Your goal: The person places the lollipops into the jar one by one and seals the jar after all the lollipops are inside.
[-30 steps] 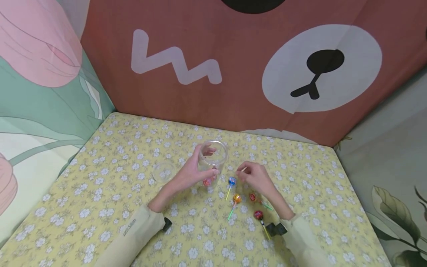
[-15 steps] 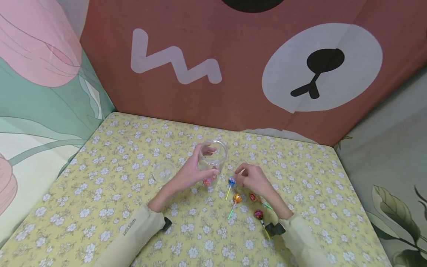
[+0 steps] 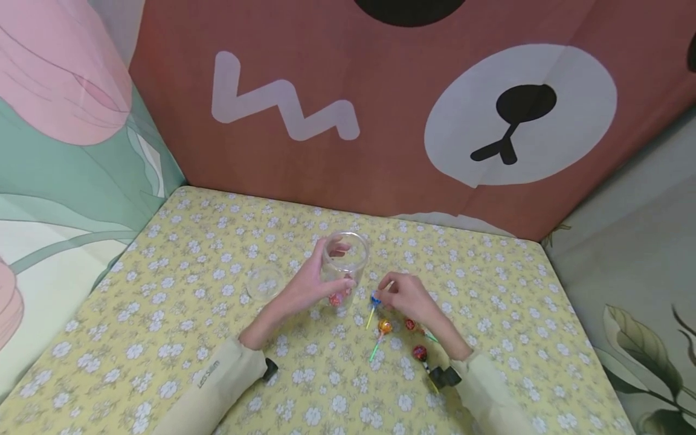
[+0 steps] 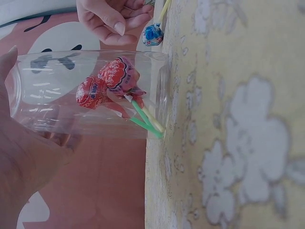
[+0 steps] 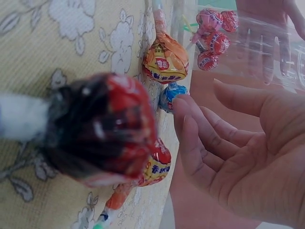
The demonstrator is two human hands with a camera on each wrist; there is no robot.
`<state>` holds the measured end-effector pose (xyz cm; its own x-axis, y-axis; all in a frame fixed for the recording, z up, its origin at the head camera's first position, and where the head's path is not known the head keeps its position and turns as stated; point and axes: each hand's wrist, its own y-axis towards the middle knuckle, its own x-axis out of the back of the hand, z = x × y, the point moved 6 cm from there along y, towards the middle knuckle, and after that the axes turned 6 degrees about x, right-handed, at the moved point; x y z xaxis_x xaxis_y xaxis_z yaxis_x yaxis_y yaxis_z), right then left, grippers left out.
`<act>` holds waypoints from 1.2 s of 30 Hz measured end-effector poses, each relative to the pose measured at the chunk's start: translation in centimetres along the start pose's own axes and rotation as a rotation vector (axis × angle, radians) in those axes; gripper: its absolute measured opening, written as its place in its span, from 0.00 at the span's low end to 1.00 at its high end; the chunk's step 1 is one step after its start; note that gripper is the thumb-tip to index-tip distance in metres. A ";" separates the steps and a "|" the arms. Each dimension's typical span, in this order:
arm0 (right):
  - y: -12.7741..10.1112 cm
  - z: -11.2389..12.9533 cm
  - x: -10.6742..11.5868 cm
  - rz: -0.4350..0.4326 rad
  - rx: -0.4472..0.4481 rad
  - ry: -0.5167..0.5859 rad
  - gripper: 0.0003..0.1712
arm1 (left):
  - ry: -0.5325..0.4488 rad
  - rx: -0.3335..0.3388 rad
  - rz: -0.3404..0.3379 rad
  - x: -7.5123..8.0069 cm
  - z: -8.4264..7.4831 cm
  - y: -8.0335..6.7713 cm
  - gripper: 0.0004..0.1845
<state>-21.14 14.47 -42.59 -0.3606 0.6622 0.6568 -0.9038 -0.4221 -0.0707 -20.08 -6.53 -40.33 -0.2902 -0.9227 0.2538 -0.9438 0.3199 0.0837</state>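
At the fingers (image 5: 188,126) of the right hand (image 3: 408,297): loosely curled, tips just touching the blue-wrapped round lollipop (image 3: 375,299), nothing pinched or held yet. In the right wrist view, palm open and empty.

At the left hand (image 3: 307,284): wrapped around the clear plastic jar (image 3: 345,260), thumb on the near wall, fingers showing through the far wall. Jar upright on the yellow flower-print surface (image 3: 190,272), mouth open, just left of the blue-wrapped round lollipop. Inside, at the bottom, red-wrapped lollipops (image 4: 107,83) with green sticks leaning against the wall.

Further out, near the right wrist: an orange-wrapped lollipop (image 3: 385,327) on a green stick, a small red lollipop (image 3: 410,324) beside it, a dark red lollipop (image 3: 419,352) nearest the sleeve, all loose on the surface and apart from one another. Left of the jar, a clear round lid (image 3: 264,281), lying flat and untouched.

Step in hand, by the look of it: picking up the blue one to join those in the jar. For the next move, a firm pinch on the head or the yellow-green stick needed, then a lift clear of the rim with the jar held steady.

Against half a second ago: right fingertips lower and closer, now on the blue wrapper rather than just behind it. Left hand, jar and the other lollipops as before.
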 end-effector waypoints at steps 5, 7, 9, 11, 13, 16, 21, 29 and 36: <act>0.1 -0.1 -0.3 0.005 0.005 -0.011 0.07 | -0.007 0.006 0.000 0.0 0.1 0.0 0.46; 0.1 -0.2 -0.4 0.008 0.008 -0.015 0.07 | -0.006 0.007 0.000 0.0 0.2 0.0 0.46; 0.1 -0.2 -0.5 0.009 0.005 -0.013 0.07 | -0.005 0.004 0.003 -0.1 0.3 0.0 0.46; 0.1 -0.2 -0.6 0.010 -0.006 -0.011 0.07 | -0.005 0.002 0.004 -0.1 0.3 0.0 0.45; 0.1 -0.3 -0.7 0.009 -0.017 -0.008 0.07 | -0.006 0.002 0.004 -0.1 0.3 0.0 0.45; 0.3 -0.3 -0.9 0.008 -0.031 -0.005 0.07 | -0.008 0.001 0.001 -0.1 0.2 0.0 0.45; 0.4 -0.5 -1.1 0.006 -0.043 -0.009 0.10 | -0.010 -0.002 0.001 0.0 0.1 -0.1 0.45; 0.5 -0.5 -1.4 0.015 -0.062 -0.036 0.08 | 0.000 -0.016 0.007 0.0 -0.1 -0.1 0.45; 0.8 -0.3 -1.8 0.018 -0.034 -0.084 0.07 | 0.013 -0.015 0.009 0.0 0.1 -0.1 0.45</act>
<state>-21.30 13.13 -44.03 -0.3572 0.5997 0.7161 -0.9053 -0.4111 -0.1073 -19.97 -6.57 -40.41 -0.2961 -0.9169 0.2676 -0.9387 0.3312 0.0959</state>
